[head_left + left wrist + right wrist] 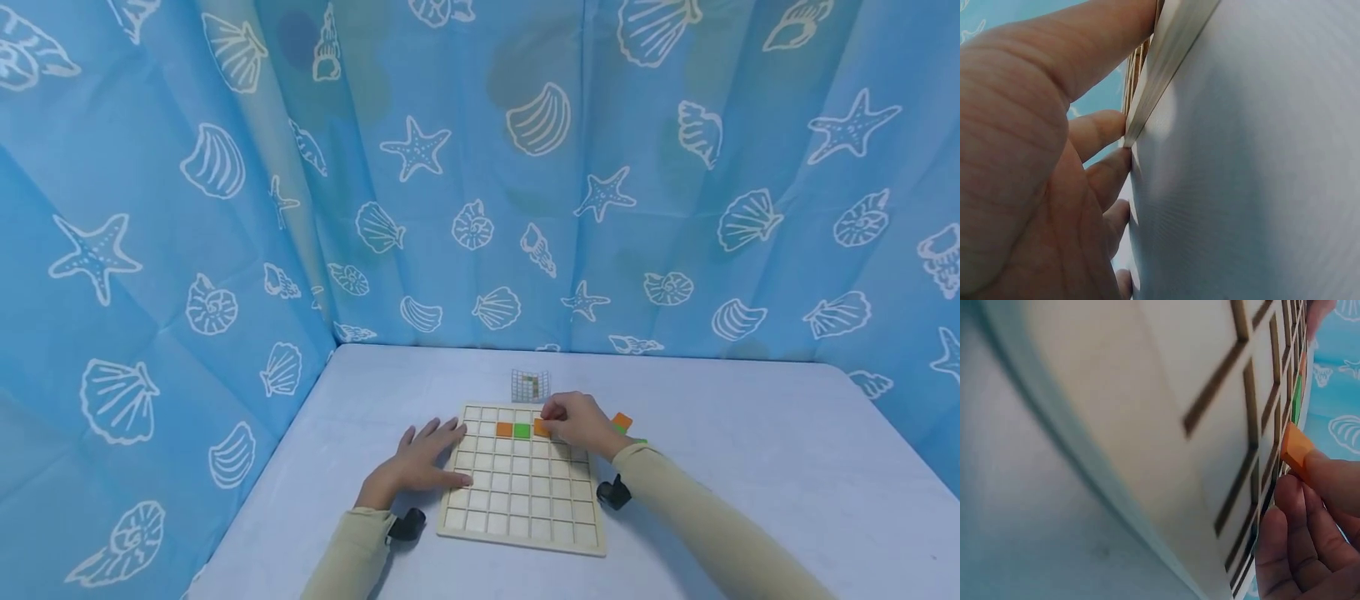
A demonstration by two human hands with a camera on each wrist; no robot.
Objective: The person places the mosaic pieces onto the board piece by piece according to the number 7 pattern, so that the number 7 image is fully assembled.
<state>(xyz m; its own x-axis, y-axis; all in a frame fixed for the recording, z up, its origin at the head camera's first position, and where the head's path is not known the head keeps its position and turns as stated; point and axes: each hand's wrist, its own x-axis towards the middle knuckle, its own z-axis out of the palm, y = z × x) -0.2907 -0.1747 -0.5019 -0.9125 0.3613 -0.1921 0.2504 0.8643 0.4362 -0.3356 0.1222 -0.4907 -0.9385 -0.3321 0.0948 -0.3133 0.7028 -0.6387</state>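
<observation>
A pale wooden grid board [498, 504] lies on the table, divided into square cells. In its second row from the far side sit an orange tile [505, 430] and, right beside it, a green tile [522, 431]. My right hand [581, 421] pinches another orange tile [1298, 450] between thumb and fingers, tilted over the same row just right of the green one. My left hand [420, 461] is spread at the board's left edge, with thumb and index fingertip touching the frame, as the left wrist view [1110, 125] also shows.
Beyond the board stands a small card [530, 386] with a printed grid pattern. Loose orange and green tiles [622, 422] lie on the white tabletop [750, 450], partly behind my right wrist. A blue shell-print curtain [480, 183] hangs along the back and left.
</observation>
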